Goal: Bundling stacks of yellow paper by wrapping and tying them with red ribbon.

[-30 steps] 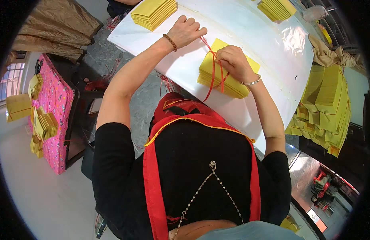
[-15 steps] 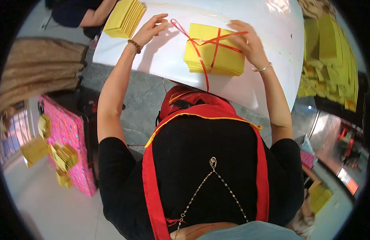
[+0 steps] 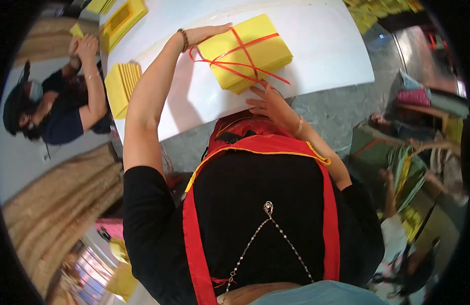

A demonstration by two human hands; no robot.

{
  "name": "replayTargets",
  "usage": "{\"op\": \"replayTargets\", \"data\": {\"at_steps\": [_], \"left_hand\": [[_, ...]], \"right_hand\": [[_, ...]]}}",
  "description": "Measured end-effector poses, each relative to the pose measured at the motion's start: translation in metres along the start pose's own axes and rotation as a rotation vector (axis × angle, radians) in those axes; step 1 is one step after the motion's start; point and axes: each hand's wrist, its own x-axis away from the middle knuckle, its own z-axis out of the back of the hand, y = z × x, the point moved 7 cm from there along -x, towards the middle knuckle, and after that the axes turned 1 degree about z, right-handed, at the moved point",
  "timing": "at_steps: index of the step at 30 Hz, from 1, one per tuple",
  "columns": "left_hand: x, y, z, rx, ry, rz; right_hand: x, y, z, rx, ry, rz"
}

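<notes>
A bundle of flat yellow paper pieces, stacked and tied crosswise with red ribbon, lies on the white tabletop. The ribbon is knotted near the bundle's left side, with a loop and a loose end. Along the bundle's far left edge rests my left hand, its fingers stretched out flat and partly hidden by the bundle. My right hand is at the near edge, fingers apart, with a fingertip at the bundle's lower side beside the ribbon.
More yellow stacks stand at the table's left side, and others lie beyond them. Another person in dark clothing sits at the left with hands raised. At right, a person's arm shows near green and yellow material. Brown cloth hangs at lower left.
My view has turned, so the table appears rotated. My left hand has gone from beside the bundle onto its far left edge. My right hand has moved from its right side to the near edge.
</notes>
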Motion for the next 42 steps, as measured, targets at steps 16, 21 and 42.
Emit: {"op": "replayTargets", "data": {"at_steps": [16,21,42], "left_hand": [[0.072,0.027,-0.051,0.224,0.129,-0.680],[0.047,0.034,-0.070,0.424,0.238,-0.845],[0.007,-0.008,-0.105,1.047,0.172,-0.543]], "right_hand": [[0.013,-0.036,-0.005,0.196,0.294,0.501],[0.015,-0.073,0.011,0.572,0.125,0.702],[-0.044,-0.093,0.023,-0.218,-0.005,0.771]]}}
